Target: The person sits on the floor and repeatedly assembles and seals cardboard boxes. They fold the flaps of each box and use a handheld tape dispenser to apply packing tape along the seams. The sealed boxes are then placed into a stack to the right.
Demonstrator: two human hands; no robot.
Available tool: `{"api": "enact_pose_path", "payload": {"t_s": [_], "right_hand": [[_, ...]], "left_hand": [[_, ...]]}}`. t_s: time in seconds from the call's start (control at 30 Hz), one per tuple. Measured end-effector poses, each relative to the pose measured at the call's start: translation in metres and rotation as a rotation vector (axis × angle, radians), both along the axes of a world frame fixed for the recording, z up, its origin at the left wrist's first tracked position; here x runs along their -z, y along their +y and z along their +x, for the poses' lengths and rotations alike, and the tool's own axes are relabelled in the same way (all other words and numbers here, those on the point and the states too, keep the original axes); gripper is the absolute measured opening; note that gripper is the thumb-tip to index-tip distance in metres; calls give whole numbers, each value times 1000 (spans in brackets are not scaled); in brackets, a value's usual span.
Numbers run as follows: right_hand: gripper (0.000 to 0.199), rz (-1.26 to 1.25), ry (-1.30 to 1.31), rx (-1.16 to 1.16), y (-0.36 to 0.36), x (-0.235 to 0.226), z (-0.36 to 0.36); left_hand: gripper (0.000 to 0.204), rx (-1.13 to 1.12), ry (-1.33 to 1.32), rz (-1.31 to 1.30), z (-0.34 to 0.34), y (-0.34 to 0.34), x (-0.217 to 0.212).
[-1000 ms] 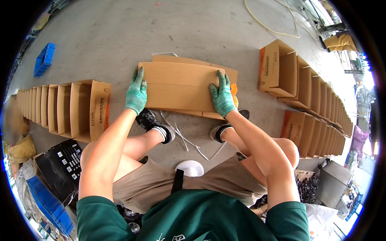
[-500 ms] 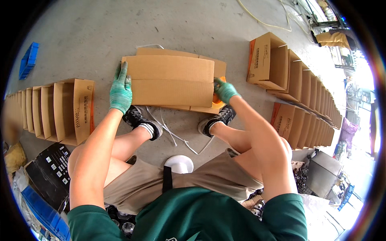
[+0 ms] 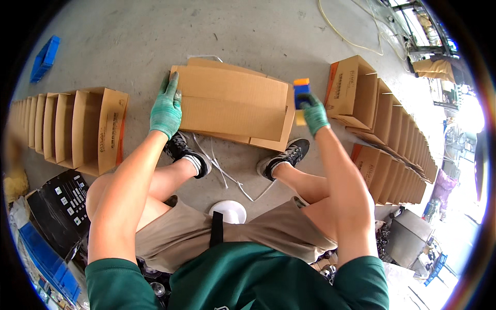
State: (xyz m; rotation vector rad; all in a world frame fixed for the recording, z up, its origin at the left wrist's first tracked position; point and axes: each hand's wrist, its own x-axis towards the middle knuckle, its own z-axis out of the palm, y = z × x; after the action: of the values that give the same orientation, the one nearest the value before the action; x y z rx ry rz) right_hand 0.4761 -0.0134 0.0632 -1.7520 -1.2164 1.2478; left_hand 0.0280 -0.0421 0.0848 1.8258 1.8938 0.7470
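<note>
Our left hand point(image 3: 166, 109) lies flat, fingers together, on the light, stiff cardboard box point(image 3: 232, 106); our right hand point(image 3: 312, 114) stays clamped on a tape dispenser point(image 3: 301, 93).

A cardboard box point(image 3: 232, 106) is set on the floor point(image 3: 129, 41) ahead of the feet, with the left hand point(image 3: 166, 108) laid on its left end and the right hand point(image 3: 311, 111) at its right end; rows of boxes point(image 3: 77, 129) are ranged at both sides

Packing workshop, bare concrete floor point(image 3: 129, 41); rows of open cardboard boxes point(image 3: 77, 129)
</note>
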Motion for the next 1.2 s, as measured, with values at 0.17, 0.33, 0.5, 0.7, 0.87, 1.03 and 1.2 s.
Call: {"api": "enact_pose_path", "payload": {"t_s": [0.17, 0.33, 0.5, 0.7, 0.87, 1.03, 1.2], "right_hand": [[39, 186, 384, 1, 21, -147, -28], [35, 95, 104, -388, 13, -169, -80], [37, 53, -48, -635, 22, -146, -100], [51, -127, -143, -764, 28, -144, -79], [52, -156, -50, -757, 27, -137, -78], [54, -116, -81, -752, 26, -138, -73], [56, -113, -80, -757, 26, -138, -74]], "left_hand": [[51, 7, 36, -21, -2, 3, 1], [52, -4, 48, -58, 6, 3, -8], [53, -24, 74, -168, 9, -1, -21], [47, 26, 262, -60, 13, 7, -40], [46, -68, -326, -373, 33, 3, -67], [61, -168, -1003, -777, 98, -30, -84], [43, -334, -1300, -515, 140, -40, -72]]}}
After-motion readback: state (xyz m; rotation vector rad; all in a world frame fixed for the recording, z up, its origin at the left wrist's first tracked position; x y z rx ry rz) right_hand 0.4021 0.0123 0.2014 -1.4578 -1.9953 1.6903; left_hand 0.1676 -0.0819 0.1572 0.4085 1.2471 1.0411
